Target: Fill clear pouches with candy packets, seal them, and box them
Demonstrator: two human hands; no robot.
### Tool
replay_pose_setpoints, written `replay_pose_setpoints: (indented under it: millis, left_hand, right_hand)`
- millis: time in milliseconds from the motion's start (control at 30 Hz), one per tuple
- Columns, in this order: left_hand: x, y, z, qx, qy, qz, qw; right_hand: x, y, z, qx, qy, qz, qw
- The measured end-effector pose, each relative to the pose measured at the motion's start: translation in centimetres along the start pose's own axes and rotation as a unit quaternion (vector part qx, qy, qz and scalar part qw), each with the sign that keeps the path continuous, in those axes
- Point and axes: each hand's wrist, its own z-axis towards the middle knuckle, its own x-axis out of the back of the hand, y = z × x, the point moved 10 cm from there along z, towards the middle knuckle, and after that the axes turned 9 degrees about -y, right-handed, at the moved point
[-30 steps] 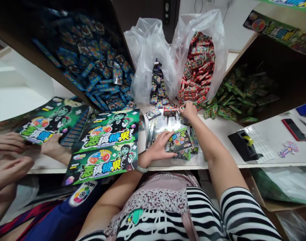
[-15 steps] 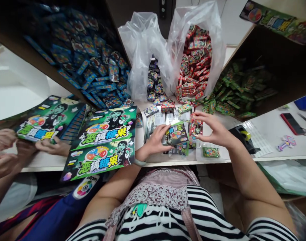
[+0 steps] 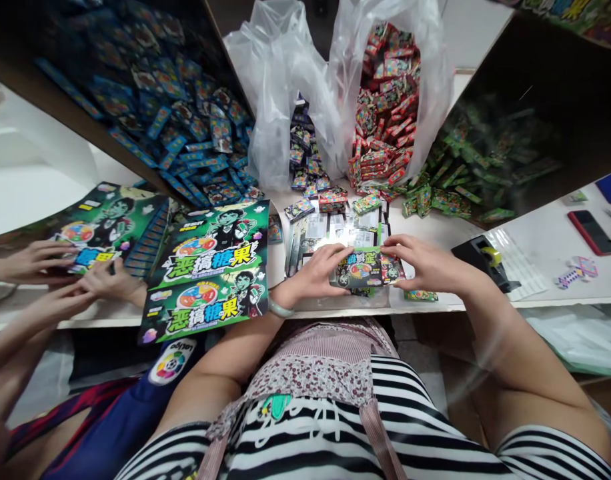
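My left hand (image 3: 319,270) is closed on a dark green printed candy packet (image 3: 358,268), its thumb below and fingers above. At the packet's right end, my right hand (image 3: 419,263) grips a small red candy box (image 3: 391,268) between thumb and fingers. The red box and the packet meet edge to edge, and I cannot tell whether one is inside the other. Beneath my hands, more printed packets are partly hidden. A small green candy box (image 3: 419,295) lies under my right hand near the table edge. Behind them is a stack of printed cards (image 3: 310,230).
Blue boxes (image 3: 195,167) fill a carton at left, green ones (image 3: 455,177) one at right. Plastic bags hold purple boxes (image 3: 303,150) and red boxes (image 3: 385,127). Display sheets (image 3: 205,267) lie beside a co-worker's hands (image 3: 95,280). A tape dispenser (image 3: 490,263) and phone (image 3: 590,232) lie right.
My right hand has closed on the red box and brought it left against the packet in my left hand. The co-worker's hands have come together. The view has shifted slightly.
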Motion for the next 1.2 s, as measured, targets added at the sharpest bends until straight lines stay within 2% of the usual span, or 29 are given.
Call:
replay_pose_setpoints:
  millis: [400, 467, 600, 767, 833, 900, 933, 967, 1000, 1100, 1200]
  left_hand:
    - [-0.2, -0.8, -0.3, 0.014, -0.007, -0.065, 0.998]
    - [-0.1, -1.0, -0.2, 0.019, 0.014, -0.068, 0.997]
    - [0.7, -1.5, -0.5, 0.036, 0.074, -0.047, 0.995]
    - [0.8, -1.0, -0.4, 0.025, 0.083, -0.065, 0.994]
    - [0.9, -1.0, -0.5, 0.025, 0.089, -0.086, 0.992]
    - [1.2, -1.1, -1.0, 0.03, 0.094, -0.113, 0.989]
    - [1.3, -1.0, -1.3, 0.027, 0.096, -0.128, 0.987]
    - [1.6, -0.8, -1.7, 0.016, 0.098, -0.143, 0.985]
    - [1.8, -0.3, -2.2, -0.001, 0.1, -0.156, 0.983]
    - [2.5, 1.2, -3.7, -0.049, 0.11, -0.175, 0.977]
    - [2.9, 1.7, -5.4, -0.05, 0.131, -0.182, 0.973]
  right_hand:
    - [-1.0, 0.6, 1.7, 0.001, -0.009, 0.053, 0.999]
    - [-0.7, 1.2, 2.0, -0.003, 0.024, 0.083, 0.996]
    - [0.3, 1.6, 1.2, -0.029, 0.147, 0.114, 0.982]
    - [-1.4, 0.6, 1.1, -0.026, 0.157, 0.148, 0.976]
    - [-0.8, 2.7, 1.3, -0.045, 0.22, 0.208, 0.952]
    - [0.0, 6.1, 2.3, -0.088, 0.311, 0.265, 0.909]
    - [0.1, 7.6, 3.4, -0.107, 0.341, 0.281, 0.891]
    - [0.0, 8.4, 5.3, -0.117, 0.345, 0.282, 0.888]
    - [-0.3, 8.6, 8.1, -0.113, 0.321, 0.277, 0.899]
    - [-2.0, 5.9, 17.4, -0.082, 0.195, 0.185, 0.96]
    - [-3.4, 3.6, 24.7, -0.117, 0.09, 0.02, 0.989]
